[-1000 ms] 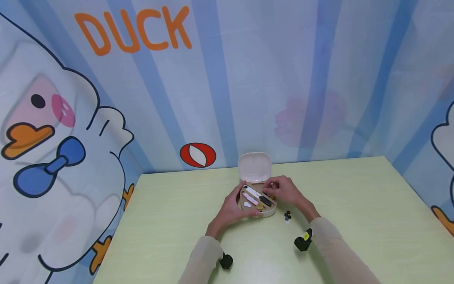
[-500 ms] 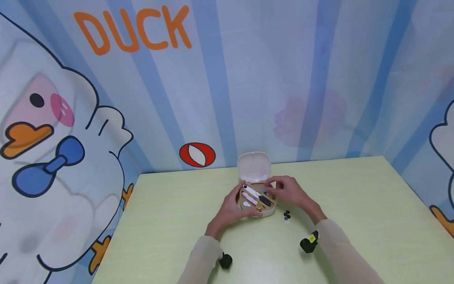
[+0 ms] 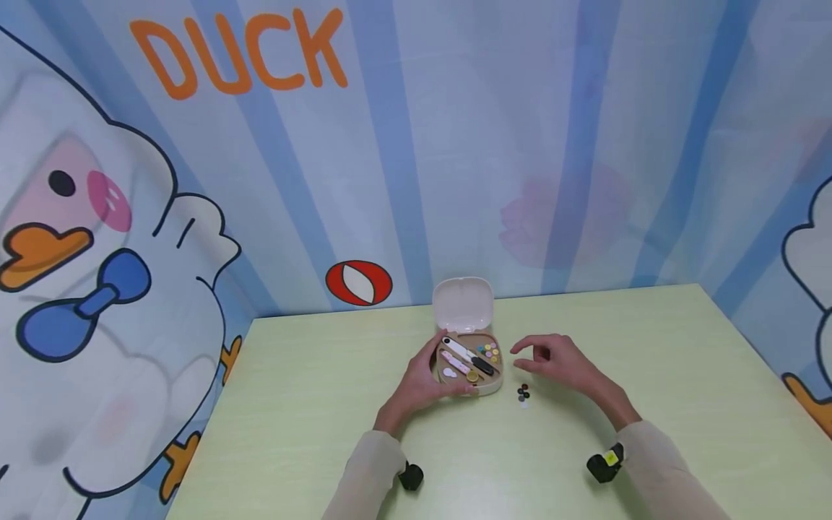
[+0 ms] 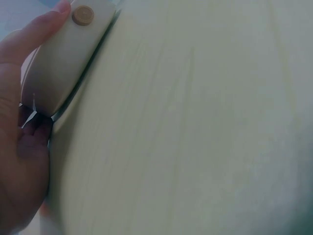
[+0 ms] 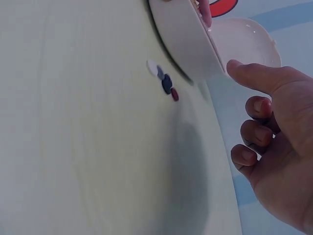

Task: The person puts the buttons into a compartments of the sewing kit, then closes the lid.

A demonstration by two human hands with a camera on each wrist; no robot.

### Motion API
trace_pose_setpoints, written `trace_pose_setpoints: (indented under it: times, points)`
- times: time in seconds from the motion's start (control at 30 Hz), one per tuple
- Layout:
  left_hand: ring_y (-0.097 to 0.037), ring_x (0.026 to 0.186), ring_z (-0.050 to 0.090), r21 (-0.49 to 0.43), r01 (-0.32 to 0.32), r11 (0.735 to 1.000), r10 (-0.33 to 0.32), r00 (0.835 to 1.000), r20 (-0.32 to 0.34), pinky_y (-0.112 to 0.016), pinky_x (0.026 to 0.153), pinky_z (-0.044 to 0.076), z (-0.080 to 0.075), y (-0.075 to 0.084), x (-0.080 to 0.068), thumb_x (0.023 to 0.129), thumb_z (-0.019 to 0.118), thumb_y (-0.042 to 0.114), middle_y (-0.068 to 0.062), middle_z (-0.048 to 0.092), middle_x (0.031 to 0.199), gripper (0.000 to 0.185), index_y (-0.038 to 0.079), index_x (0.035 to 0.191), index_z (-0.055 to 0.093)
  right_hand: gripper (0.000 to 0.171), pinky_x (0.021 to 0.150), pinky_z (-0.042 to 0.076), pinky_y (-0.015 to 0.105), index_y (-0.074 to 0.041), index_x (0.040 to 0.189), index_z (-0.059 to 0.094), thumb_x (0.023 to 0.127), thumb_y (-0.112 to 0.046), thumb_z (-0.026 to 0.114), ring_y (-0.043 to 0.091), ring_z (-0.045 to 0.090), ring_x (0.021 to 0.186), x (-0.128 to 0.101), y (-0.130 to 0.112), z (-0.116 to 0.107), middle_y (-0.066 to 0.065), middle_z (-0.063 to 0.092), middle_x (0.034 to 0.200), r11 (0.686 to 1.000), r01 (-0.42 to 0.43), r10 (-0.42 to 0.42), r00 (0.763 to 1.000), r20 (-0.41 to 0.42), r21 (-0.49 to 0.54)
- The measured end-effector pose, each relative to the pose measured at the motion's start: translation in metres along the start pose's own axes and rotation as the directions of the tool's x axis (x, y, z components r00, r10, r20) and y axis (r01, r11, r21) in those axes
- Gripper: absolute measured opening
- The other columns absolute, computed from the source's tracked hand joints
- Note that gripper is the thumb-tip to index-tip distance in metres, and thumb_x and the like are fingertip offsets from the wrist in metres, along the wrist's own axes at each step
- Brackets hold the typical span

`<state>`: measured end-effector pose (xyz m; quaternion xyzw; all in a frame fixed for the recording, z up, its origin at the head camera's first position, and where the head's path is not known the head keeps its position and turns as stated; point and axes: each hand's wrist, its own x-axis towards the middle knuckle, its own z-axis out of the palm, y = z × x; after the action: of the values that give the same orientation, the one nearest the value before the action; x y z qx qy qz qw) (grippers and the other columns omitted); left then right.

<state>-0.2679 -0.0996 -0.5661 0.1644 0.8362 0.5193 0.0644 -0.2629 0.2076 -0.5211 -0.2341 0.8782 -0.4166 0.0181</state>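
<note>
Head view high, looking down the table [image 3: 312, 404], wrist views close and low, all sharing the case [image 3: 464, 372].

Tabletop [image 3: 325, 404]: pale green. Case [image 3: 463, 307]: beige, tan tray holding multicoloured buttons [image 3: 488, 351]. Loose buttons [image 3: 523, 394]: black, red, white. Backdrop [image 3: 455, 144]: blue-striped, orange lettering.

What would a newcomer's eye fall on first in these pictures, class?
The open beige plastic sewing kit case at the middle of the pale green table, its lid raised, gripped by the left hand. Just right of it, the right hand hovers with curled fingers, holding nothing, above a few small dark buttons.
</note>
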Motion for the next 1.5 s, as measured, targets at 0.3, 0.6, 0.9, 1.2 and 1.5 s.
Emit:
trace_pose_setpoints:
  times: [0.3,0.6,0.9,1.2,1.5]
  points:
    - [-0.025,0.15,0.034,-0.014,-0.014,1.0,0.014,1.0,-0.002,-0.052,0.121,0.031,-0.001,0.001,-0.002,0.073,0.094,0.046,-0.003,0.036,0.165,0.116,0.025,0.165,0.028,0.021,0.056,0.038,0.022,-0.005,0.115,0.077,0.094,-0.008,0.076,0.006,0.044,0.061,-0.02,0.01,0.0,-0.009,0.049,0.066,1.0,0.02,-0.021,0.996,0.086,0.011]
    - [-0.024,0.15,0.033,-0.027,-0.013,1.0,0.013,1.0,0.0,-0.051,0.121,0.031,-0.001,-0.001,-0.002,0.074,0.094,0.044,-0.003,0.036,0.165,0.114,0.025,0.165,0.028,0.023,0.056,0.036,0.021,-0.005,0.116,0.078,0.094,-0.007,0.076,0.004,0.042,0.06,-0.03,0.011,0.005,-0.009,0.05,0.064,1.0,0.014,-0.012,0.991,0.13,-0.015]
    - [-0.024,0.15,0.033,-0.023,-0.009,1.0,0.009,1.0,0.002,-0.05,0.121,0.03,-0.001,0.001,-0.002,0.074,0.094,0.044,-0.002,0.035,0.165,0.115,0.026,0.165,0.028,0.017,0.055,0.035,0.02,-0.007,0.111,0.08,0.095,-0.007,0.073,0.003,0.042,0.06,-0.031,0.011,0.006,-0.009,0.055,0.066,1.0,0.005,-0.002,0.989,0.15,-0.02]
    - [-0.025,0.15,0.033,-0.022,-0.006,1.0,0.006,1.0,0.004,-0.052,0.121,0.03,-0.001,0.001,-0.001,0.074,0.094,0.044,-0.002,0.035,0.165,0.114,0.026,0.165,0.027,0.013,0.058,0.037,0.022,-0.013,0.1,0.078,0.094,-0.002,0.074,0.005,0.044,0.063,-0.03,0.011,0.007,-0.007,0.053,0.07,0.999,0.035,-0.032,0.989,0.144,-0.018]
    - [-0.023,0.151,0.032,-0.009,-0.002,1.0,0.002,1.0,0.005,-0.05,0.122,0.029,0.0,0.001,0.0,0.073,0.094,0.045,-0.001,0.035,0.166,0.115,0.027,0.165,0.028,0.011,0.058,0.037,0.022,-0.015,0.095,0.075,0.092,-0.005,0.077,0.006,0.045,0.063,-0.029,0.011,0.007,-0.007,0.05,0.068,1.0,0.004,-0.003,0.992,0.13,-0.009]
